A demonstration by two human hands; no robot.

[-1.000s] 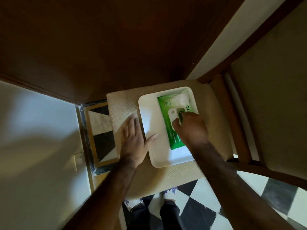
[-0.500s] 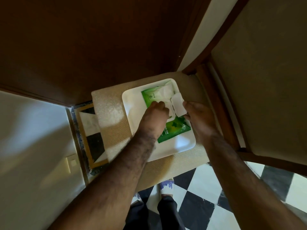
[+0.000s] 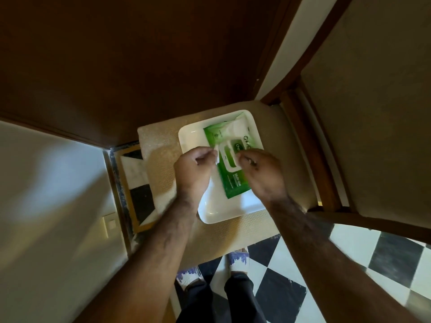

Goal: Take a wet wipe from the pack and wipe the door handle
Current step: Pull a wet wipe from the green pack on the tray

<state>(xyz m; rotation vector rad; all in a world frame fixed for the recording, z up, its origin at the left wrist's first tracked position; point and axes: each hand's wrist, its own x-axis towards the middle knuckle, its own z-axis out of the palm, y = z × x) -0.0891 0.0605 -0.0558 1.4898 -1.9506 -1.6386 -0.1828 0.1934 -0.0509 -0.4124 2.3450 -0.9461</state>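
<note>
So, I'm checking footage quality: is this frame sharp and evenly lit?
Head view: dim and uneven, the door nearly black; left hand smeared by motion blur; wide-angle bends the chair frame; wipes pack lettering only partly readable.

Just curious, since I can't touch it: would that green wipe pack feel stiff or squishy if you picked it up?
Probably squishy: the green wipe pack looks like a soft pouch, crumpled at its far end. It would likely sag if lifted by one end. The right hand rests on it while the left hand pinches a wipe, which suggests it slides easily on the white tray.
</note>
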